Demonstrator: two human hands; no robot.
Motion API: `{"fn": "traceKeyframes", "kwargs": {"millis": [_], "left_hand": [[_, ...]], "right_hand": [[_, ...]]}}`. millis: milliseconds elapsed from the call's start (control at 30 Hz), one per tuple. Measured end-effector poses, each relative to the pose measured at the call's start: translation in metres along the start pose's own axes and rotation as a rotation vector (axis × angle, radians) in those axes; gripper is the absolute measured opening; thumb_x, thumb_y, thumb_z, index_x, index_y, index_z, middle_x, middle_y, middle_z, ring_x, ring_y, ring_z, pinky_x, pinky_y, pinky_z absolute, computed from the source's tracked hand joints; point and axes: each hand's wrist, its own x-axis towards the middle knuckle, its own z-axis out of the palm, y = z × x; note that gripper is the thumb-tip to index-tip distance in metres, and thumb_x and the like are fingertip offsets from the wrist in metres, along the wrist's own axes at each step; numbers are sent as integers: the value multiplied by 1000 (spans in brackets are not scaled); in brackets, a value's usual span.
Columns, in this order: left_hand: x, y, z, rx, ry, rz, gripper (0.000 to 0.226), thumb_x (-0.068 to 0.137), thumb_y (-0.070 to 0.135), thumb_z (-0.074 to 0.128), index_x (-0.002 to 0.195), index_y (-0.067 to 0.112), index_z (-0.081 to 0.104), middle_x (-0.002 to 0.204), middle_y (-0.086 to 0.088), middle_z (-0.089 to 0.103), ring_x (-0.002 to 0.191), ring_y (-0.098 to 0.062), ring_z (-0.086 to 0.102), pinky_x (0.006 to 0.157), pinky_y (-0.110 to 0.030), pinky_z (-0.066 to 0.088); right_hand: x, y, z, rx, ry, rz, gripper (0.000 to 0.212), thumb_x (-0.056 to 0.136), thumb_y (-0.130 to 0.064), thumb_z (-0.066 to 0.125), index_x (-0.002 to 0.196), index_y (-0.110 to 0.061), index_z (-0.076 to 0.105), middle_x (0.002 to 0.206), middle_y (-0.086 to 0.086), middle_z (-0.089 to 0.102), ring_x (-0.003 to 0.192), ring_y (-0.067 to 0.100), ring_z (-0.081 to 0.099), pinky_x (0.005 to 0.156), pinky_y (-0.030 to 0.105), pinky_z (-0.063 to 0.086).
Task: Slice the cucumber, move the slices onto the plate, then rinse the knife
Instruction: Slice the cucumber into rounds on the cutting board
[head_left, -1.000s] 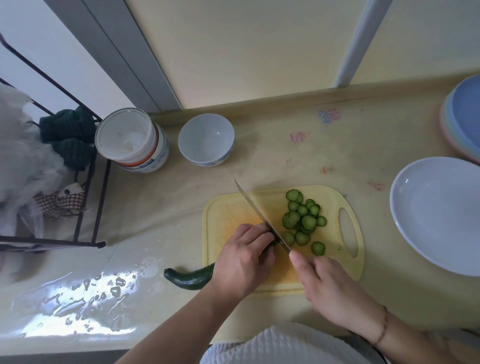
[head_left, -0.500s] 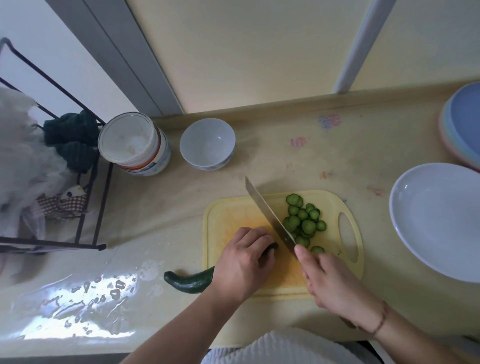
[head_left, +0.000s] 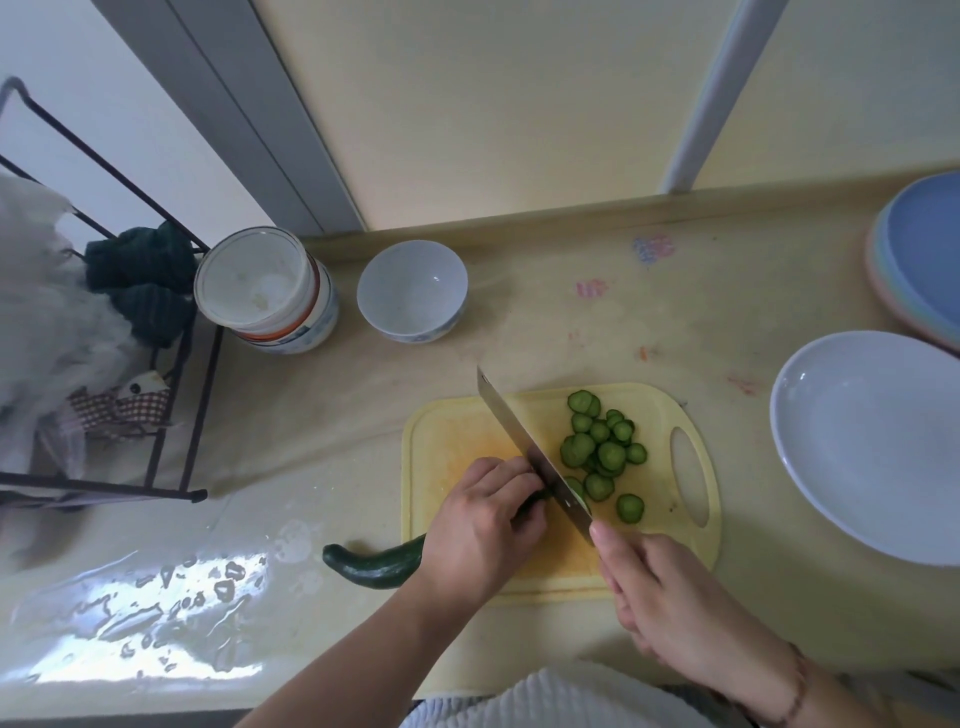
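Observation:
A dark green cucumber (head_left: 374, 564) lies across the left edge of the yellow cutting board (head_left: 457, 441). My left hand (head_left: 483, 525) curls over it and holds it down, hiding its cut end. My right hand (head_left: 670, 597) grips the handle of a knife (head_left: 524, 447), forefinger along the spine. The blade slants across the board, down at the cucumber right beside my left fingers. Several green slices (head_left: 602, 452) lie heaped on the board to the right of the blade. A wide white plate (head_left: 872, 441) sits to the right of the board with nothing on it.
A white bowl (head_left: 413, 291) and a white lidded tub (head_left: 265, 291) stand at the back left. A black wire rack (head_left: 104, 364) with cloths stands far left. Stacked coloured plates (head_left: 919, 254) sit at the back right. A wet patch (head_left: 145, 613) glistens on the counter at the front left.
The blade has come down from its raised position onto the cucumber beside my left fingers. Another slice lies by the blade. My left hand keeps its hold.

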Motion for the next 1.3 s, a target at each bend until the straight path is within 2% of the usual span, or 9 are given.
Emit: {"fn": "traceKeyframes", "kwargs": {"millis": [133, 333, 500, 667, 900, 1133, 1300], "left_hand": [[0, -1, 1, -1, -7, -6, 19, 77, 1, 77, 94, 11, 76, 101, 5, 73, 89, -17, 63, 88, -15, 47], [-2, -1, 1, -3, -14, -13, 18, 78, 4, 78, 95, 10, 75, 104, 3, 73, 91, -19, 64, 85, -21, 51], [-2, -1, 0, 4, -25, -43, 19, 77, 8, 81, 96, 9, 75, 102, 0, 70, 92, -18, 63, 83, -21, 51], [-3, -1, 0, 13, -29, -65, 21, 77, 8, 82, 95, 9, 74, 98, -1, 68, 93, -16, 60, 82, -18, 49], [-3, -2, 1, 5, -20, -52, 19, 77, 6, 82, 94, 8, 74, 98, -1, 70, 91, -16, 61, 84, -18, 49], [-3, -3, 2, -5, -30, -47, 18, 76, 4, 80, 93, 7, 74, 97, -1, 69, 89, -18, 63, 85, -18, 48], [-2, -3, 2, -11, -17, -40, 18, 75, 2, 81, 91, 7, 74, 96, -1, 70, 88, -17, 62, 87, -15, 45]], "right_hand": [[6, -1, 0, -20, -5, 0, 69, 81, -73, 24, 65, -8, 37, 45, -4, 30, 40, 10, 30, 47, 29, 30], [29, -2, 8, 1, -23, 40, 65, 78, -77, 22, 63, -15, 36, 42, -7, 29, 34, 8, 27, 41, 26, 25], [30, -1, -1, 36, -31, 101, 57, 90, -64, 25, 64, -15, 39, 43, -5, 34, 31, 10, 30, 34, 20, 26], [27, -6, -10, 73, -50, 116, 56, 92, -62, 26, 64, -15, 39, 46, -2, 30, 35, 13, 26, 36, 21, 22], [12, -16, -6, 30, -66, 17, 57, 93, -58, 27, 63, -12, 39, 43, -4, 30, 33, 8, 28, 36, 14, 25], [3, -13, -4, -14, -42, 20, 60, 88, -66, 26, 66, -12, 40, 43, -6, 33, 34, 6, 30, 37, 12, 24], [7, -10, 0, -28, -45, 23, 60, 87, -68, 24, 65, -14, 39, 42, -5, 31, 36, 7, 29, 41, 19, 26]]}}
